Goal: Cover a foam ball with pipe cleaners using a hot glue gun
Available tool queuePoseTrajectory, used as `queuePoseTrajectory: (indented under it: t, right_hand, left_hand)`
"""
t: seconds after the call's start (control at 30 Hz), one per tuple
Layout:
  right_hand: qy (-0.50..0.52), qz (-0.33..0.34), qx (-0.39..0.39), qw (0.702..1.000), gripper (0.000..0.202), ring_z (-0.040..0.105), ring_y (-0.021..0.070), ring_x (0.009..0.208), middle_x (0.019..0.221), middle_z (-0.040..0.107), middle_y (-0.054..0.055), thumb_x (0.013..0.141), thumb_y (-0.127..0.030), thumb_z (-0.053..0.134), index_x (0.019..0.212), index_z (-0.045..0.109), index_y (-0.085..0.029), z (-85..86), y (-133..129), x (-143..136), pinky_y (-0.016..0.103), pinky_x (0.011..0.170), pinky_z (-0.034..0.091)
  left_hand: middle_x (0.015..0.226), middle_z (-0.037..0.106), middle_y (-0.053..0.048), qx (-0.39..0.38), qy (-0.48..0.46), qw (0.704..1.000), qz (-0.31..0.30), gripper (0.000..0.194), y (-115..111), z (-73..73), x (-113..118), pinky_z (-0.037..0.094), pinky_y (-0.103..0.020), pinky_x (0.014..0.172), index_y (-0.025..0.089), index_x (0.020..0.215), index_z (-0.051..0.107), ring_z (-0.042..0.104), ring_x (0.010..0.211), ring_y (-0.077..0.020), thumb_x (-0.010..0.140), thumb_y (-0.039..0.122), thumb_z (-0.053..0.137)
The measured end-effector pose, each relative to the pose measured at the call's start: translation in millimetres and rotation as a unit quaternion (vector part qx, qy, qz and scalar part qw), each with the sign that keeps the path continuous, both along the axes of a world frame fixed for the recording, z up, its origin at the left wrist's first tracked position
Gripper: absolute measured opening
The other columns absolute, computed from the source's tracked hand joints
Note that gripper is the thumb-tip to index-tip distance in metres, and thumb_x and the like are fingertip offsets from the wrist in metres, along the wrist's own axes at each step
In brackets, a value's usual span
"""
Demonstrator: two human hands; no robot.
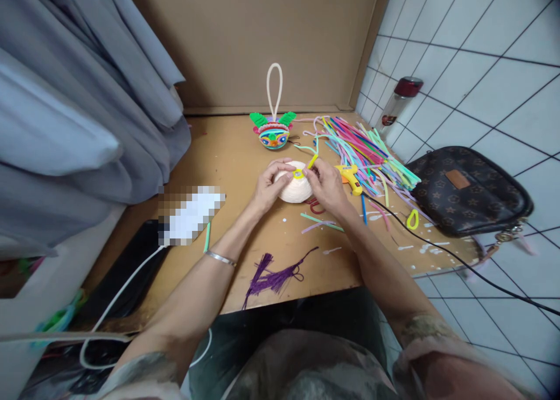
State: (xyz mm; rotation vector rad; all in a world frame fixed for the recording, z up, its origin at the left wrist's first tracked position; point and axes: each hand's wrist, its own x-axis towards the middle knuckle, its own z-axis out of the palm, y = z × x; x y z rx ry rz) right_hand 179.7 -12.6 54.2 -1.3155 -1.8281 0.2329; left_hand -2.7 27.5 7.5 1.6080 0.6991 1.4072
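A cream-white rounded ball [294,191] sits over the table between my two hands. My left hand [272,184] is closed against its left side, with the fingertips near the top. A yellow pipe cleaner [298,173] lies bent into a small loop on the ball's top, and its free end sticks up to the right. My right hand [326,183] is closed, pinching the yellow pipe cleaner beside the loop. Behind the ball stands a colourful lion-head ornament [273,139] with green ears and a tall white loop. A yellow glue gun [351,178] lies just right of my right hand.
Many coloured pipe cleaners [363,149] are heaped at the back right. A patterned bag [472,190] and a bottle [396,102] stand along the tiled right side. Purple tassels [275,277] lie near the front edge. A black cord [429,237] crosses the right; grey cloth [87,97] hangs left.
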Motion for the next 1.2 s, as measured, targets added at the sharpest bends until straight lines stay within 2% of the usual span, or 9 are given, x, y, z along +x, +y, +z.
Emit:
queuePoseTrajectory:
  t: [0.13,0.43,0.6,0.9,1.07,1.2]
  right_hand:
    - [-0.005,0.001,-0.002,1.0,0.016,0.055,0.0207,0.076,0.082,0.062,0.004,0.096,-0.031,0.053,0.082,0.052,-0.024,-0.1,0.2,-0.2,0.033,0.073,0.039]
    - [-0.015,-0.002,0.007,1.0,0.017,0.054,0.0207,0.075,0.081,0.062,0.004,0.097,-0.033,0.052,0.082,0.05,-0.025,-1.1,0.0,-0.7,0.033,0.072,0.039]
    - [-0.014,-0.003,-0.002,1.0,0.018,0.055,0.0214,0.077,0.082,0.063,0.005,0.098,-0.034,0.051,0.081,0.05,-0.025,-1.6,-0.2,-1.1,0.033,0.073,0.04]
    - [0.005,-0.004,0.009,1.0,0.017,0.053,0.0208,0.075,0.08,0.061,0.003,0.096,-0.033,0.051,0.081,0.049,-0.025,-2.4,-2.4,-4.1,0.033,0.072,0.039]
    - [-0.002,-0.008,0.008,1.0,0.017,0.054,0.0214,0.076,0.081,0.062,0.004,0.096,-0.033,0.051,0.081,0.05,-0.025,-2.0,-3.3,-5.1,0.033,0.072,0.039]
    - [0.001,-0.009,0.007,1.0,0.017,0.054,0.0214,0.075,0.081,0.062,0.004,0.095,-0.033,0.05,0.08,0.05,-0.025,-2.2,-3.2,-5.3,0.034,0.072,0.04]
  left_hand:
    - [0.133,0.071,-0.011,-0.006,-0.004,1.0,0.004,0.038,0.0,-0.4,0.8,0.045,-0.05,0.119,0.024,0.095,0.078,0.063,0.133,-0.0304,0.081,0.058,0.082]
    - [0.129,0.072,-0.01,-0.031,-0.007,0.999,0.018,0.02,-2.2,4.3,3.8,0.047,-0.05,0.117,0.023,0.089,0.077,0.064,0.131,-0.0302,0.079,0.04,0.079]
    - [0.128,0.072,-0.01,-0.031,-0.006,0.999,0.024,0.018,-3.1,4.8,4.5,0.048,-0.05,0.116,0.023,0.089,0.077,0.064,0.131,-0.0301,0.078,0.037,0.077]
    - [0.131,0.071,-0.009,-0.036,-0.004,0.999,0.022,0.023,-8.2,7.4,4.2,0.048,-0.047,0.114,0.023,0.09,0.077,0.062,0.134,-0.0309,0.082,0.044,0.074]
    - [0.129,0.072,-0.011,-0.033,-0.007,0.999,0.025,0.034,-7.1,6.0,4.7,0.049,-0.045,0.113,0.022,0.089,0.077,0.063,0.133,-0.0307,0.087,0.056,0.071]
    - [0.129,0.071,-0.011,-0.027,-0.008,0.999,0.022,0.037,-7.1,4.5,6.4,0.048,-0.046,0.114,0.022,0.09,0.076,0.062,0.133,-0.0309,0.082,0.058,0.076]
